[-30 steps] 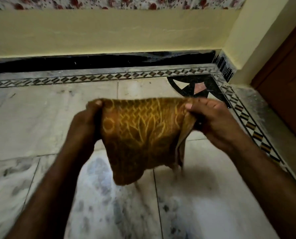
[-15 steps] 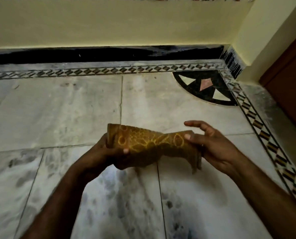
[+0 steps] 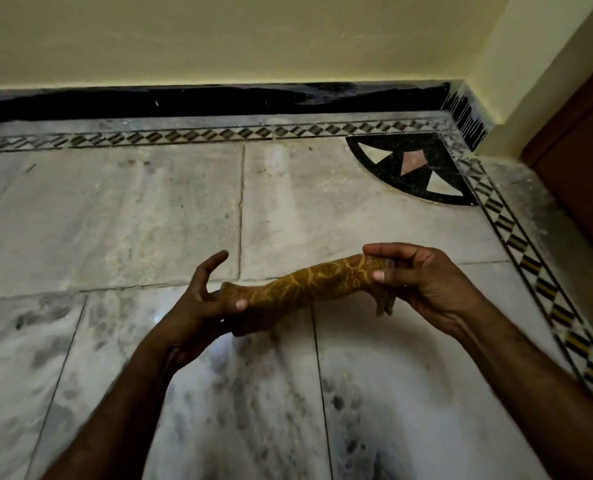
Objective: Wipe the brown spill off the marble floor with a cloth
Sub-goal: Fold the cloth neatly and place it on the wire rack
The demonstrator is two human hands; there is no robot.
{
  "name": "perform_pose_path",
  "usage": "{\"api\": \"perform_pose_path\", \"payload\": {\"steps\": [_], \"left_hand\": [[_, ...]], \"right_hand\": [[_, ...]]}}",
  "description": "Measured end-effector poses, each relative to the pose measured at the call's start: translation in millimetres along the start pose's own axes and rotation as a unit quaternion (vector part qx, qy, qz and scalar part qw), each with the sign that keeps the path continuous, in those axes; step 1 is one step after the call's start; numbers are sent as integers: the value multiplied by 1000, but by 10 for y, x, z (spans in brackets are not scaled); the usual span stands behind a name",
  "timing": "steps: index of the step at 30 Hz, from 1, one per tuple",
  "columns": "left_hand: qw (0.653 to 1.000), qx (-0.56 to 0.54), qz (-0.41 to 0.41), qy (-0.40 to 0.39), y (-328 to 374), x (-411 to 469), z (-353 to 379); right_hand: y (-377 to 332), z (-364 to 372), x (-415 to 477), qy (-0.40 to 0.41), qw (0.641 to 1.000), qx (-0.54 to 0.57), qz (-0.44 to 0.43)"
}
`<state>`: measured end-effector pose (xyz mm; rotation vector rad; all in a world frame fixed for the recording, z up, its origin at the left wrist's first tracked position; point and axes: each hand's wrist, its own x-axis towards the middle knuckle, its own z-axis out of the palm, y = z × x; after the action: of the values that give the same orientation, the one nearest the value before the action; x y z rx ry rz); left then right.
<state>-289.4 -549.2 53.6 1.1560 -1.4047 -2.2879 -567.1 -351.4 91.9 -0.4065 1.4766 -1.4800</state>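
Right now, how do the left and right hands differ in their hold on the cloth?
Left hand holds its end lower, thumb on the cloth, fingers splayed; right hand holds its end higher, fingers curled over it, thumb pinching. Both hold the rolled cloth off the floor.

Cream wall [image 3: 219,39] above a black skirting [image 3: 184,102]; a diamond-patterned border strip [image 3: 184,135] runs along its foot, meeting a black quarter-circle inlay [image 3: 412,168] at the corner. Brown wooden door [image 3: 586,168], far right.
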Motion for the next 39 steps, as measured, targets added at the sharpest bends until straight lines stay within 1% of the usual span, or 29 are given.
{"api": "perform_pose_path", "payload": {"steps": [2,4,6,8,10,12,13,14,15,17,18,20,21,22,24,25,27,28,30,31,32,34,37,39], "left_hand": [[998,64,22,-16,33,40,30],[986,165,37,-11,96,81,76],[958,279,65,-14,152,119,110],[929,354,108,-10,200,145,154],[891,429,149,5,229,173,195],[843,504,184,43,241,208,236],[826,527,197,44,268,184,275],[811,545,211,30,291,152,309],[799,559,223,-1,287,135,343],[758,607,226,-83,295,71,459],[722,643,233,-102,296,62,508],[657,702,250,-115,264,79,571],[655,703,247,-127,247,96,589],[681,680,229,-148,241,112,615],[764,598,173,-169,233,124,653],[791,573,148,-157,233,137,658],[825,541,109,-122,209,170,642],[850,507,92,-107,201,171,649],[909,400,72,-92,155,178,661],[933,344,65,-84,136,181,668],[951,294,57,-76,138,167,689],[972,219,46,-68,149,151,734],[985,146,37,-78,162,132,809],[989,121,36,-81,172,111,849]], "right_hand": [[-10,-22,31,5,1000,-8,-14],[-37,-41,39,14,998,-52,-31],[-51,-57,57,33,990,-128,-56],[-57,-59,83,55,977,-195,-70],[-74,-45,97,76,963,-246,-75],[-90,-20,97,95,946,-296,-86],[-95,-4,97,101,937,-322,-96],[-99,16,108,108,925,-349,-107],[-105,28,117,117,910,-380,-120],[-135,44,158,133,879,-434,-144],[-153,40,186,134,875,-439,-153],[-196,21,226,117,890,-414,-155],[-218,18,237,105,899,-397,-151],[-231,15,245,96,907,-384,-145],[-235,14,257,86,914,-371,-142],[-225,16,253,85,915,-369,-143],[-180,24,220,80,920,-357,-141],[-147,43,185,75,924,-348,-141],[-66,130,90,65,930,-334,-142],[-17,188,45,63,931,-331,-144],[30,256,-4,63,932,-327,-146],[127,395,-96,63,929,-326,-162],[268,621,-233,51,926,-328,-180],[368,768,-303,38,919,-341,-192]]}}
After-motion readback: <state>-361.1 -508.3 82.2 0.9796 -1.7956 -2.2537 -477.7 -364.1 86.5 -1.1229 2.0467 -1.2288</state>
